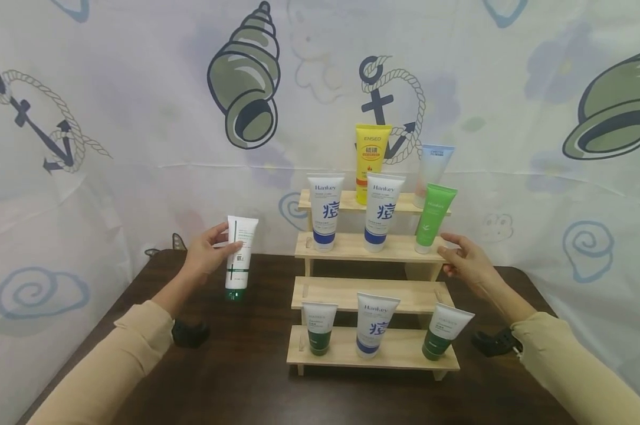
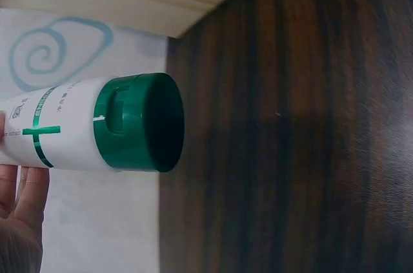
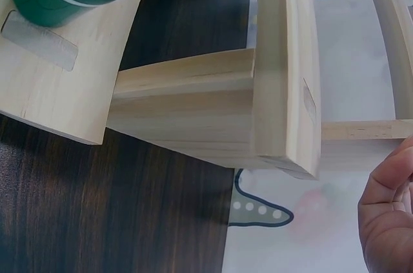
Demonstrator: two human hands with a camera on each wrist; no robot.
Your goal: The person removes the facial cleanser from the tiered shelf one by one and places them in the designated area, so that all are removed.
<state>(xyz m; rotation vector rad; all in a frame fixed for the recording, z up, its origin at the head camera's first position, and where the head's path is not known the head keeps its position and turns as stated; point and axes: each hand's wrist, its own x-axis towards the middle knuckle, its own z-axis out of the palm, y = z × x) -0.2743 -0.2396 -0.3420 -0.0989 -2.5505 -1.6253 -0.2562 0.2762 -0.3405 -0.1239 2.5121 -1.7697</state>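
My left hand (image 1: 207,252) holds a white squeeze tube (image 1: 240,248) upright above the table, left of the rack, its green cap (image 2: 139,122) pointing down. The thumb lies across the tube's front. At the right end of the stepped wooden display rack (image 1: 351,289), my right hand (image 1: 465,260) grips the shelf end beside a green tube (image 1: 435,215). In the right wrist view only part of that hand (image 3: 390,212) shows, at the right edge. Two white-and-blue tubes, left (image 1: 325,206) and middle (image 1: 383,206), stand on the same shelf.
A yellow tube (image 1: 371,162) and a pale blue tube (image 1: 433,165) occupy the top shelf. On the bottom shelf are two green-and-white tubes, left (image 1: 320,327) and right (image 1: 444,333), around a white-and-blue one (image 1: 375,324). A patterned cloth (image 1: 166,118) hangs behind the dark table (image 1: 235,378).
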